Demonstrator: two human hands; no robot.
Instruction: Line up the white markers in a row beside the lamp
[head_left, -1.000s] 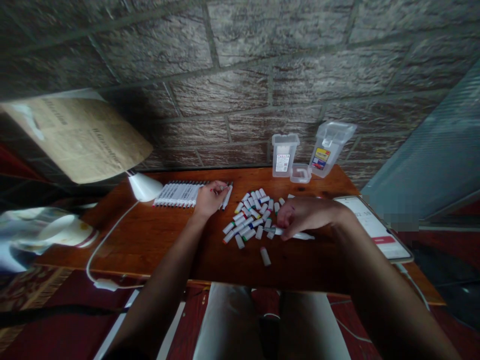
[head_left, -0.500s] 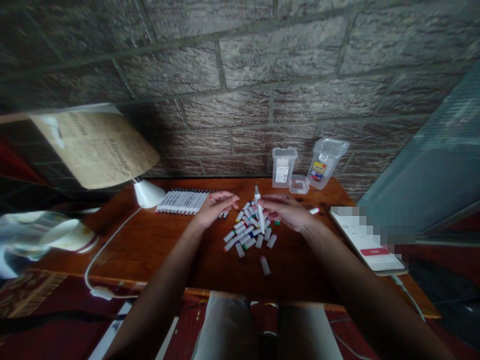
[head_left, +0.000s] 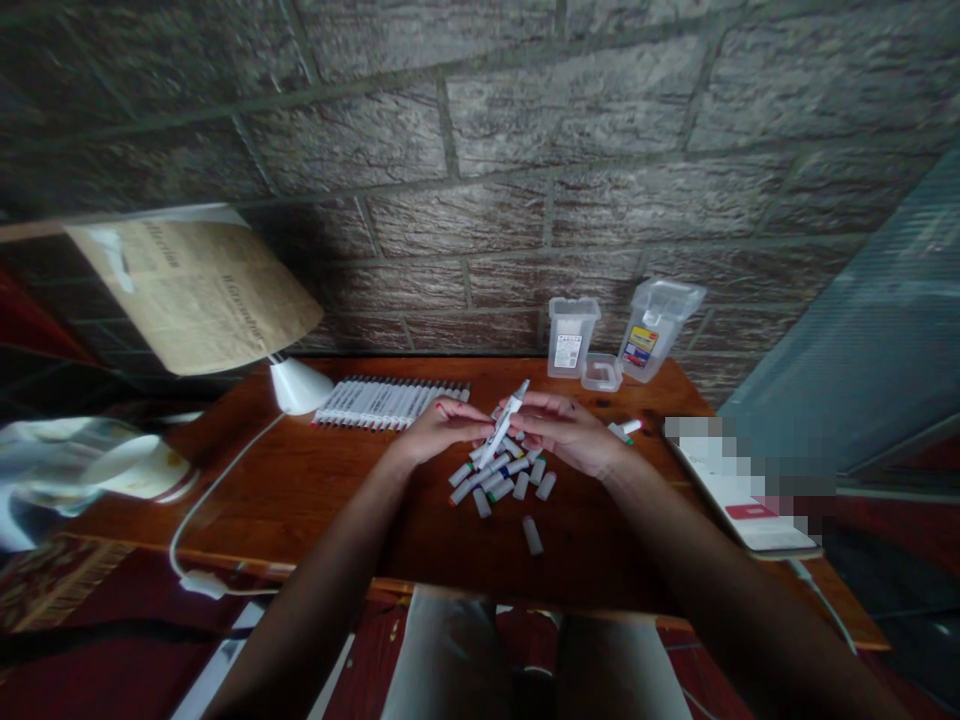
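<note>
A white marker pen point(head_left: 504, 424) is held tilted over the middle of the table, its grey tip end pointing up and to the right. My right hand point(head_left: 566, 432) pinches it from the right. From the left, the closed fingertips of my left hand point(head_left: 448, 430) meet its barrel. Beneath both hands lies a loose pile of white marker caps point(head_left: 498, 482) with coloured ends, partly hidden by the fingers. One single cap point(head_left: 532, 535) lies apart, closer to the front edge. A neat row of white markers point(head_left: 382, 403) stretches out behind my left hand.
Two clear plastic boxes point(head_left: 574, 338) and a small clear lid point(head_left: 601, 372) stand at the back by the brick wall. To the left is a lamp point(head_left: 300, 388) with its cord, plus a paper cup point(head_left: 154, 470). A phone point(head_left: 776, 535) lies at the right.
My left hand has moved right to meet the marker pen. The pen, upright before, now leans with its top to the right and sits slightly further left.
</note>
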